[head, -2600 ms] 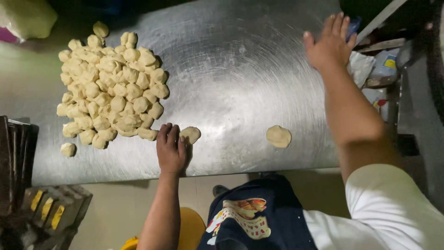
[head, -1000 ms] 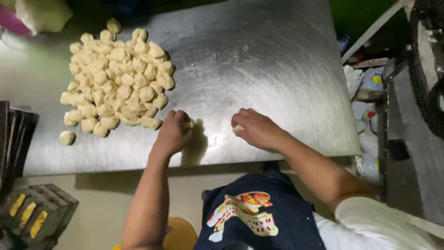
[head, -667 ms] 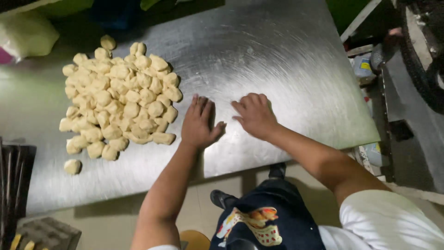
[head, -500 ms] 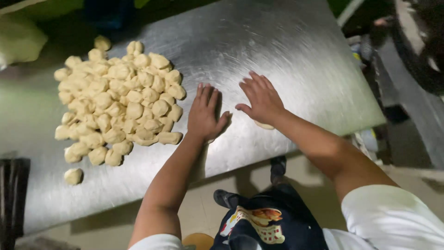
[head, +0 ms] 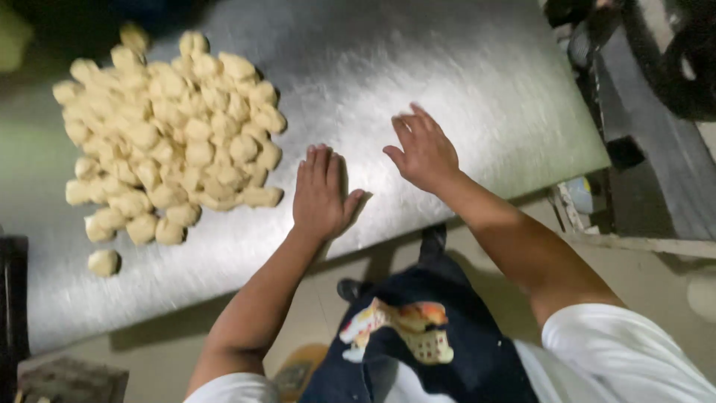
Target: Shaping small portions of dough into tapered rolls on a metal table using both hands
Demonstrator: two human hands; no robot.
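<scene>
Both hands slid up the steel surface [head: 462, 60] since earlier; left hand [head: 321, 192] and right hand [head: 422, 151] press flat, fingers together (dough underneath hidden). Dough pile [head: 168, 138] sits at 10 o'clock. Pressing unevenly could smear pieces.

Your left hand [head: 322, 195] and right hand [head: 424, 153] lie flat on the steel tabletop [head: 462, 82], with bare metal ahead of them and to the right as far as the edge. To the left, the heap of dough pieces [head: 168, 142] blocks passage, its nearest piece just beside your left hand. One lone dough piece [head: 103, 262] sits near the front edge, well apart.
</scene>
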